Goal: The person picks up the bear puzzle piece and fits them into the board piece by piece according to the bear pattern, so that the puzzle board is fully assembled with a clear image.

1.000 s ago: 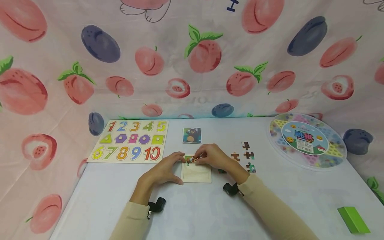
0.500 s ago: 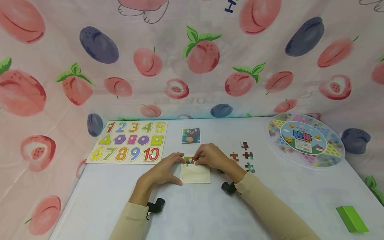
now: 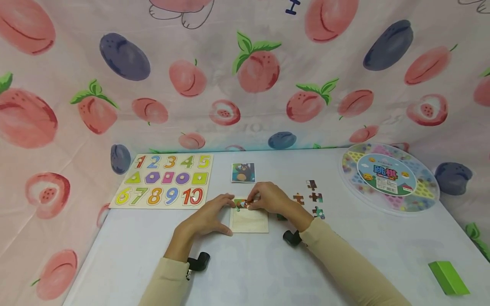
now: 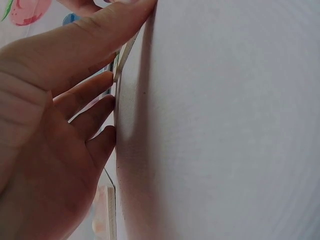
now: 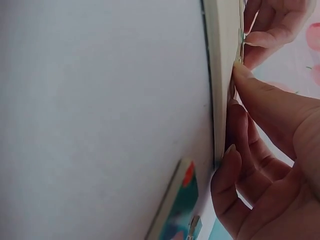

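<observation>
With the right hand point(image 3: 269, 199) we pinch the right end of the puzzle pieces point(image 3: 243, 205), a row running left to right inside the far edge of the wooden tray point(image 3: 249, 223), its left side framed by our spread left hand point(image 3: 204, 217), while loose pieces point(image 3: 316, 197) lie rightward on the desk point(image 3: 245, 267), nearer the right hand.

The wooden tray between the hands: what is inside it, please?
Colourful puzzle pieces show along the far side of the wooden tray; its near part is bare. The right hand covers the far right corner, so whatever lies under there cannot be seen.
</observation>
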Demonstrator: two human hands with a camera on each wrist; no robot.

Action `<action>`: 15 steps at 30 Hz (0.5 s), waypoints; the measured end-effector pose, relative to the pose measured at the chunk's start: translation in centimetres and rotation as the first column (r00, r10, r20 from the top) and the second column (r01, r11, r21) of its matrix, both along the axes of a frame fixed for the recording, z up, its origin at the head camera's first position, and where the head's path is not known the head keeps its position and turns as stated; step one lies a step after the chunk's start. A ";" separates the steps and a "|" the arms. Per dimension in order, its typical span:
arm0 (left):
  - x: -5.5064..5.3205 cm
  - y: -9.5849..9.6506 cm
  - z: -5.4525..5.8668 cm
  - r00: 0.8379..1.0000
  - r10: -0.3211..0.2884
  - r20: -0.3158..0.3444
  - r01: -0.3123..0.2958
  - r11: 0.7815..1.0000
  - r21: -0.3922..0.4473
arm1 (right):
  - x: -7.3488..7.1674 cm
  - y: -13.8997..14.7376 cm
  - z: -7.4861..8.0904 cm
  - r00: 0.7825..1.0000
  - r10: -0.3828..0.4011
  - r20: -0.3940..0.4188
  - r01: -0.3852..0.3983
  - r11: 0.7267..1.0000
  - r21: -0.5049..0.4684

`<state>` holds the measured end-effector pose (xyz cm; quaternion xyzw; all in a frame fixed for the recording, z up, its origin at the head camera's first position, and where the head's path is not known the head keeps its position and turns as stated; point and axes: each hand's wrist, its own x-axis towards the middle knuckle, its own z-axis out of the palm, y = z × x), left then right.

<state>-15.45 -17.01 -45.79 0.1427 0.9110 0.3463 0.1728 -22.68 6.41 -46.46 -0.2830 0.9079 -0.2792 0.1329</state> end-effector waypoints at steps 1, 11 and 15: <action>0.0 0.0 0.0 1.000 0.000 0.002 0.000 1.000 0.000 | -0.1 0.0 -0.1 1.000 0.001 0.001 -0.001 1.000 -0.003; -0.1 -0.2 -0.5 1.000 -0.001 -0.004 0.001 1.000 0.019 | -0.2 0.1 -0.2 0.999 0.000 0.035 0.001 1.000 -0.017; -0.1 -0.1 -0.4 1.000 0.005 -0.007 -0.005 1.000 0.017 | -0.3 0.1 -0.1 0.999 0.012 0.035 -0.012 1.000 -0.021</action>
